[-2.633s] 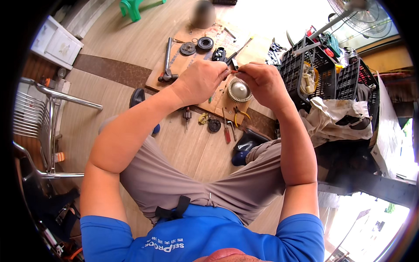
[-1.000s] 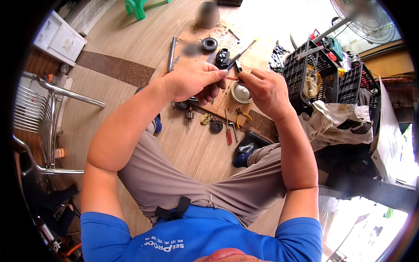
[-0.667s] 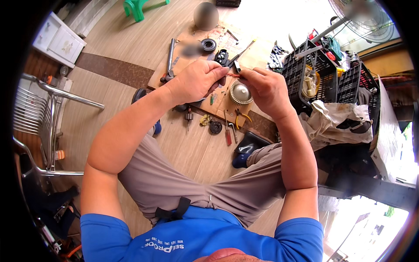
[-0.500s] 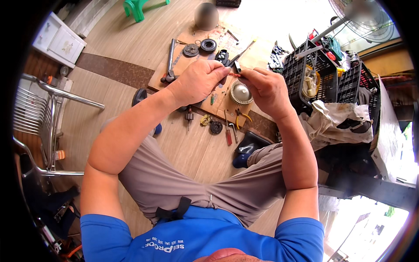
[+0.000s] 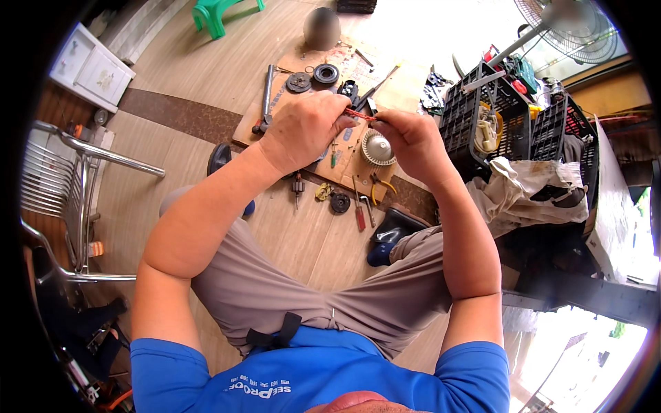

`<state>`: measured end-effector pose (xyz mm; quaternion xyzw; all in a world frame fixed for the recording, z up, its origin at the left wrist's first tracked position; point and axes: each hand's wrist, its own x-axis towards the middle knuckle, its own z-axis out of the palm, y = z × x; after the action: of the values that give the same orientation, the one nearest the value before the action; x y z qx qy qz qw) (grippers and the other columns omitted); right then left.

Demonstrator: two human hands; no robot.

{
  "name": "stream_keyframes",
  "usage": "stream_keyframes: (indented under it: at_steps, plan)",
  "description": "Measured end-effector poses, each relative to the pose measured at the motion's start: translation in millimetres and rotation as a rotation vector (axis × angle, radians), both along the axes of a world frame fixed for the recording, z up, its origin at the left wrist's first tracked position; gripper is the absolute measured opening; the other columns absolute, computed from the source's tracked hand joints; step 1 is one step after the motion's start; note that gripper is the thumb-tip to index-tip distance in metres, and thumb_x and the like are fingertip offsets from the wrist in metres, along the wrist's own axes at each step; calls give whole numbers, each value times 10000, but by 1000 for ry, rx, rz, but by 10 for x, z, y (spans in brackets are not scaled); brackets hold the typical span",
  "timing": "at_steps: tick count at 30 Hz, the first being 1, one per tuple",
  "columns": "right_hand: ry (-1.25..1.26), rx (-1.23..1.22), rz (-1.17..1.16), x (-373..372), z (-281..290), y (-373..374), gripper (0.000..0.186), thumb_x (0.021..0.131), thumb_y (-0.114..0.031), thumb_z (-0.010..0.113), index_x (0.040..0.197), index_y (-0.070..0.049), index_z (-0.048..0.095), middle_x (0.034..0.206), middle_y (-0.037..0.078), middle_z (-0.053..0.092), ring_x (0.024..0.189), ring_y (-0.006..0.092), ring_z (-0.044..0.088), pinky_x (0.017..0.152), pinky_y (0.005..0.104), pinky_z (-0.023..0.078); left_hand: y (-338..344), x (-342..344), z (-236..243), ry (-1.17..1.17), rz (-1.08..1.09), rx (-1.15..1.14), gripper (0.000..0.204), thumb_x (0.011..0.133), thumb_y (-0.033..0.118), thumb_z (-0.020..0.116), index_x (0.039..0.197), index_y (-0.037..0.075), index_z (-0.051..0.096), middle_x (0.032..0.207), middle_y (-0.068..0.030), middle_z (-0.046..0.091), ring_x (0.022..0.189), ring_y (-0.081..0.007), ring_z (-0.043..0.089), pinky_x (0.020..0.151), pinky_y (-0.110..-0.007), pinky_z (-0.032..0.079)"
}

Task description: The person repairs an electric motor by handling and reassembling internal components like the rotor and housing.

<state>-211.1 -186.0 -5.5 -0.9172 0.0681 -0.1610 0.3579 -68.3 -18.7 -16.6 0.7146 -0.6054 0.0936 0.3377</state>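
Above a sheet of cardboard (image 5: 246, 125), a short length of twisted red wire (image 5: 360, 115) is stretched between both hands. My left hand (image 5: 308, 129) is closed, pinching one end between thumb and forefinger. At the other end my right hand (image 5: 415, 141) pinches it, its remaining fingers curled in. Below the right hand lies a round, pale finned blower wheel (image 5: 379, 148). Dark tools or parts (image 5: 350, 89) behind the wire are partly covered by the hands. A hammer (image 5: 268, 96) lies left of my left hand, beside a flat grey disc (image 5: 299, 82) and a black ring-shaped part (image 5: 326, 73).
Nearer on the floor are a motor armature (image 5: 297, 187), a black round part (image 5: 340, 202), a red-handled screwdriver (image 5: 360, 217) and yellow-handled pliers (image 5: 381, 187). Black crates (image 5: 468, 124) stand at right, a draped cloth (image 5: 527, 196) before them. A metal chair (image 5: 82, 199) stands left.
My left hand has rolled and shifted slightly, and more red wire shows between the hands. My right hand stays closed on its end, with only a small shift.
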Motion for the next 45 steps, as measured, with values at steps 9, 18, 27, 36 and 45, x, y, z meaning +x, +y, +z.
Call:
stream_keyframes:
  at_steps: [9, 18, 27, 36, 45]
  plan:
    - [58, 122, 45, -18, 52, 21, 118, 894, -153, 652, 917, -38, 663, 683, 152, 565, 611, 251, 552, 597, 359, 445, 54, 36, 74, -67, -108, 36, 135, 818, 52, 655, 941, 18, 612, 852, -148, 626, 781, -322, 619, 657, -386, 492]
    - [-63, -167, 81, 37, -40, 2, 151, 881, -200, 650, 869, -49, 643, 733, 133, 608, 689, 310, 600, 614, 387, 472, 2, -66, 22, 214, -123, 106, 140, 882, 91, 616, 969, -18, 627, 809, -185, 622, 794, -358, 607, 705, -404, 483]
    - [-68, -158, 73, 0, -17, -94, 217, 817, -156, 701, 1005, -58, 656, 859, 131, 652, 814, 325, 625, 724, 390, 504, -50, -11, 130, 398, -86, 263, 161, 910, 107, 592, 964, -35, 647, 845, -201, 637, 762, -315, 607, 709, -363, 473]
    - [-102, -44, 71, -54, 18, -131, 238, 818, -134, 708, 1043, -66, 666, 902, 144, 667, 836, 325, 638, 745, 369, 510, -81, -24, 209, 532, -97, 263, 174, 909, 130, 594, 926, -25, 671, 789, -210, 651, 743, -337, 639, 696, -371, 488]
    - [-127, -222, 87, -21, 71, -64, 97, 854, -136, 664, 887, -45, 661, 790, 116, 642, 741, 324, 622, 653, 390, 503, -90, -66, 149, 631, -72, 368, 180, 919, 135, 586, 958, -21, 667, 798, -211, 651, 734, -327, 637, 696, -368, 491]
